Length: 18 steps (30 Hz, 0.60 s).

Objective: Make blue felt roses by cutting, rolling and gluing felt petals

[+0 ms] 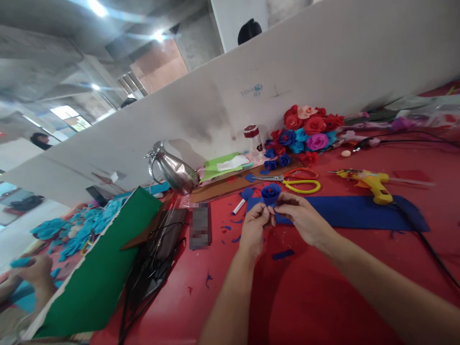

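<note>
A blue flower (270, 192) with a small red spot at its centre is held upright between both hands. My left hand (256, 224) pinches the flower's underside from the left. From the right, my right hand (300, 214) grips its base, the fingertips of both hands close together. Behind the hands lies a long blue strip (345, 212). Scissors with yellow and red handles (302, 185) are just beyond the flower. A white marker (238, 206) lies to the left, near small blue scraps (226, 227). One blue piece (283, 254) rests nearer to me.
A yellow glue gun (377, 184) with a black cable is at right. Coloured flowers (314, 127), a jar (253, 143) and a metal jug (174, 167) stand behind. A phone (200, 226) and green board (100, 268) are left; another person's hand (38, 273) holds turquoise material.
</note>
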{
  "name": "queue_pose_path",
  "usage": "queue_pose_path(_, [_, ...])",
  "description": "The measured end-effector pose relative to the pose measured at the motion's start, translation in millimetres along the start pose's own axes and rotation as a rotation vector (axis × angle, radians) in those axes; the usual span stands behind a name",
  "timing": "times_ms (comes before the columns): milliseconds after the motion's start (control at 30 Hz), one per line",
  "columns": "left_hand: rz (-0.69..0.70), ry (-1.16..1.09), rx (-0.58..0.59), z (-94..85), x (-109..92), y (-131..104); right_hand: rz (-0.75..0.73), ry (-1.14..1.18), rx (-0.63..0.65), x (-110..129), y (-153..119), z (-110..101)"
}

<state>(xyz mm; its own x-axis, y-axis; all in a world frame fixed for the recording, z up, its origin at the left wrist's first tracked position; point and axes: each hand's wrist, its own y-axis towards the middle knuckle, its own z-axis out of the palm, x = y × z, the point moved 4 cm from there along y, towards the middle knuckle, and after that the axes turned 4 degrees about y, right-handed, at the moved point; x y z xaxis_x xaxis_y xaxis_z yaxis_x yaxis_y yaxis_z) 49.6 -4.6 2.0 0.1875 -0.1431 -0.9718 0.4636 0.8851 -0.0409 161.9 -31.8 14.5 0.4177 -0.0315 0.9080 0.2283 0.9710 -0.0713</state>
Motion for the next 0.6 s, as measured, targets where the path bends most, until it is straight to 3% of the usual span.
queue_pose_path(100, [-0.03,0.008,0.031,2.2,0.5,-1.9,0.025,0.035,0.058,0.5,-0.8,3.0])
queue_pose_path(233, [-0.015,0.002,-0.033,-0.6,0.2,-1.1,0.005,0.004,0.092,-2.0,1.9,2.0])
queue_pose_path(433, [0.036,-0.006,-0.122,-5.9,1.3,2.8,0.036,-0.015,-0.014,-8.2,6.1,-5.8])
queue_pose_path(600, [0.016,-0.03,-0.125,-7.4,1.2,3.1,0.049,0.028,0.008,-5.6,5.7,-4.9])
